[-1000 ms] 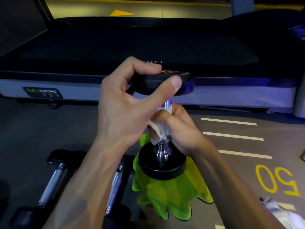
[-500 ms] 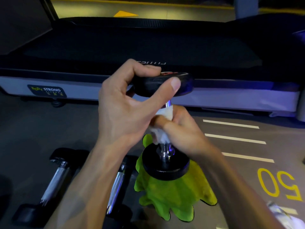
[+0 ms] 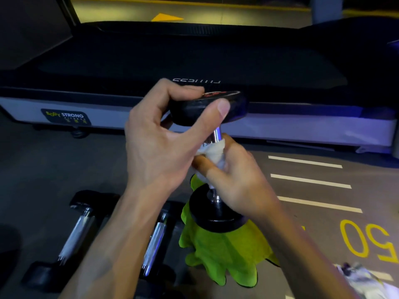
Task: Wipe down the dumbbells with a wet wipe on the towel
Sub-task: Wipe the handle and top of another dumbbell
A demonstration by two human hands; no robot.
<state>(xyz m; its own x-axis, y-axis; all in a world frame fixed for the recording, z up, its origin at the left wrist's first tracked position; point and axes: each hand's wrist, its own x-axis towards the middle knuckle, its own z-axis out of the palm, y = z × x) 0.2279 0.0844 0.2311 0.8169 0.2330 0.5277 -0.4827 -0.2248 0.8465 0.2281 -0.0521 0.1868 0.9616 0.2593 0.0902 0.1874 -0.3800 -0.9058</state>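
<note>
Dumbbell (image 3: pixel 212 147): upright, lower head on green towel (image 3: pixel 224 253).
Left hand (image 3: pixel 164 139): thumb and fingers clamp upper head.
Right hand (image 3: pixel 235 178): curled round chrome handle, white wet wipe (image 3: pixel 212 153) wrapped beneath fingers.

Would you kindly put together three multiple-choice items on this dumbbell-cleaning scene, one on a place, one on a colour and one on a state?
1. Where does the upright dumbbell stand?
A. on the towel
B. on the treadmill
C. on the painted 50

2. What colour is the towel?
A. white
B. lime green
C. red

3. What is the right hand doing?
A. hanging idle
B. gripping the wet wipe around the chrome handle
C. lifting the towel

Answers:
1 A, its lower head sits on the towel.
2 B, the cloth is bright lime green.
3 B, its fingers wrap the wet wipe on the handle while the left hand grips the top head.
</note>
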